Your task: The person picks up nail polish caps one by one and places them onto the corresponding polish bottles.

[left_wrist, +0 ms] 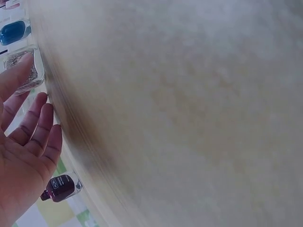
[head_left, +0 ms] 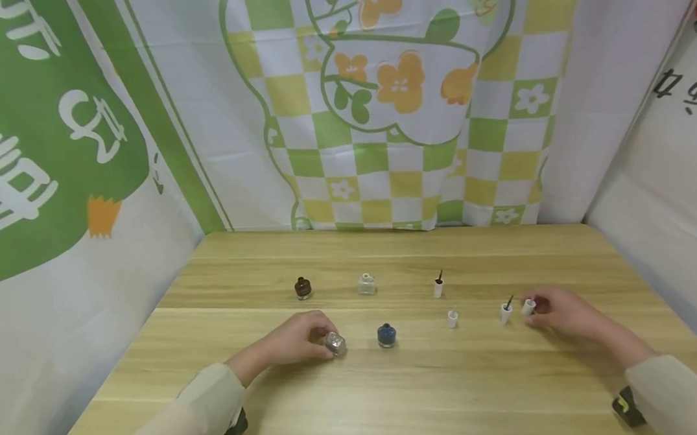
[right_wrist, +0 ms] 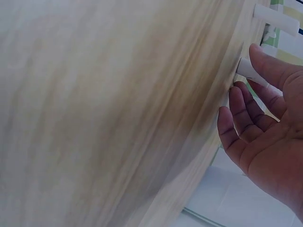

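My left hand (head_left: 300, 338) pinches a silver glitter nail polish bottle (head_left: 335, 344) between thumb and index finger; the bottle leans to one side, uncapped. In the left wrist view the thumb crosses the front of the glitter bottle (left_wrist: 35, 78), while the other fingers are spread loosely. Just to its right stands an open blue nail polish bottle (head_left: 387, 336). My right hand (head_left: 563, 313) has thumb and index finger around a white cap (head_left: 529, 307) at the right. That white cap (right_wrist: 250, 70) stands on the table in the right wrist view, partly hidden by the fingers.
Further back stand a dark brown polish bottle (head_left: 303, 288) and a clear one (head_left: 366, 284). Two white caps, one behind (head_left: 438, 286) and one nearer (head_left: 506, 312), stand with brushes up. Another white cap (head_left: 452, 319) is between them and the blue bottle. Printed cloth (head_left: 253, 183) hangs behind the wooden table (head_left: 356, 399).
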`<state>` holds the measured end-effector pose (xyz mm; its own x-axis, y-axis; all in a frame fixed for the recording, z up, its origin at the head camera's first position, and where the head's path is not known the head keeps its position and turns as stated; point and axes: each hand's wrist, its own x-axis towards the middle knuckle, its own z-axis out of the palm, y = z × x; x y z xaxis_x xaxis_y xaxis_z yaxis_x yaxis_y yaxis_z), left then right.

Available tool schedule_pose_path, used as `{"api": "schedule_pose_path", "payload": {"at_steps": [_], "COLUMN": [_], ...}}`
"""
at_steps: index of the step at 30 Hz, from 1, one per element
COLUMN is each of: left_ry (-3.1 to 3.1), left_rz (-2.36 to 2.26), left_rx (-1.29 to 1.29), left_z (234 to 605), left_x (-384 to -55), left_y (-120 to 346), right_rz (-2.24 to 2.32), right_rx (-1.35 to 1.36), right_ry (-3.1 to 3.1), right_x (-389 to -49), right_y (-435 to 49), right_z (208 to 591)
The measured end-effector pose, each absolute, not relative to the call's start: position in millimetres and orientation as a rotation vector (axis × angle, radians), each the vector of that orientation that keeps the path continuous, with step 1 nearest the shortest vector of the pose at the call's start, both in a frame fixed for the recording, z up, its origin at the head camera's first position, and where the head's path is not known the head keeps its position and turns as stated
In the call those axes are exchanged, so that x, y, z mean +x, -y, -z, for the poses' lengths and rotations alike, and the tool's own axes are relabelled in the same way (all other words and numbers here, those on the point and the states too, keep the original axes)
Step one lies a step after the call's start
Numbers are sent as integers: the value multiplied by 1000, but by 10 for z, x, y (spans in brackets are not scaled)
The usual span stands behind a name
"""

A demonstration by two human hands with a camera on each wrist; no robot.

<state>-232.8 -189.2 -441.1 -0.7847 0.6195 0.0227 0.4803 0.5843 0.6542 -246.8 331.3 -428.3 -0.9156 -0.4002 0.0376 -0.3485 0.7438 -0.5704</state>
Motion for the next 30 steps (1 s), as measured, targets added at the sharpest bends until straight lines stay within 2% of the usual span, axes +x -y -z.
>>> {"api": "schedule_pose_path", "payload": {"at_steps": [12,30], "left_ry": [-2619,-2602], "left_rz": [-956,-974], "left_rx": [876,887], "left_z": [4353,4371], "left_x": [-2302,-2311], "left_y": [1900,1853], "right_rz": [842,837], "right_rx": [-656,-578], "right_ry": [-2927,-2955], "right_x": [-2496,-2438], "right_y": [-3275,-3372], "right_z": [4273,4241]}}
